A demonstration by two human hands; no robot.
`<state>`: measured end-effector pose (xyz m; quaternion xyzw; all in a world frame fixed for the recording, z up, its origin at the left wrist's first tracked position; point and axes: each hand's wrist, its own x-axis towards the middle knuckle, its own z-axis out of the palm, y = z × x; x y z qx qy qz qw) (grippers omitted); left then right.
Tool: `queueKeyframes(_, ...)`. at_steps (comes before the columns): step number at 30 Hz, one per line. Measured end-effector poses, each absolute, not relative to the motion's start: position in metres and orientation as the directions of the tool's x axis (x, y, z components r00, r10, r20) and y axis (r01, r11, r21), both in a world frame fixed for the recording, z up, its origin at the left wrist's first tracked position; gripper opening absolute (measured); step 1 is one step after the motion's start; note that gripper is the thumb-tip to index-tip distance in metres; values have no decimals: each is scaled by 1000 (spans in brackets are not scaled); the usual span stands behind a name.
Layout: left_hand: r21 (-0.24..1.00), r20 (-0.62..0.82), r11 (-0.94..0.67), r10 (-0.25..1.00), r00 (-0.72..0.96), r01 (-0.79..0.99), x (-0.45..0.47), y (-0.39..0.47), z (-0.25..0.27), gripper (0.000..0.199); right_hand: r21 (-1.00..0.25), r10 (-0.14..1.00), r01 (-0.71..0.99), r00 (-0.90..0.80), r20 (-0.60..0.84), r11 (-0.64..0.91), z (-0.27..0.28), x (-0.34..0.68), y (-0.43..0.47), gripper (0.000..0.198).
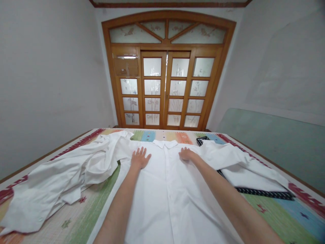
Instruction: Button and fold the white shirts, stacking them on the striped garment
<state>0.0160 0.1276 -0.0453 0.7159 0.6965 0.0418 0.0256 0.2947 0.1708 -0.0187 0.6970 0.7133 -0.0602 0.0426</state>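
A white button-up shirt [157,189] lies spread front side up on the bed, its collar [165,144] at the far end and its button strip running toward me. My left hand [140,158] rests flat on the shirt's left chest, below the shoulder, fingers spread. On the other side of the collar, my right hand [186,154] is closed on the cloth near the right shoulder, with its fingers bent. The right sleeve [225,154] stretches out to the right. Both forearms cross over the shirt and hide parts of it.
Another crumpled white garment [66,169] covers the left of the bed. At right, a folded white piece with black patterned trim [264,193] lies partly under the sleeve. A striped, colourful bedcover [101,200] lies beneath. Beyond stand wooden glazed doors [164,88], with walls on both sides.
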Motion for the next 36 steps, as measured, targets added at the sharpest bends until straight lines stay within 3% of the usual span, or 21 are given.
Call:
queueKeyframes(4, 99, 33, -30, 999, 27, 995, 15, 129, -47, 71, -54, 984, 990, -136, -112, 131, -3, 262, 167, 35)
queueKeyframes(9, 105, 56, -41, 998, 35, 994, 12, 133, -52, 69, -96, 973, 969, -226, 32, 229, -12, 228, 144, 45)
queueKeyframes(16, 73, 48, -53, 998, 50, 996, 10, 138, -55, 67, -141, 971, 977, -131, 202, 161, -41, 222, 131, 35)
queueKeyframes(23, 110, 35, -34, 999, 31, 993, 15, 133, -46, 62, -220, 972, 965, -94, 215, 142, -38, 225, 128, 28)
queueKeyframes(28, 174, 120, 41, 991, -62, 984, 35, 126, -45, 44, -263, 971, 953, -91, 222, 149, -38, 227, 128, 24)
queueKeyframes(36, 243, 250, -270, 946, 208, 932, 95, 122, -37, 24, -392, 961, 903, -71, 267, 175, -45, 238, 141, 24)
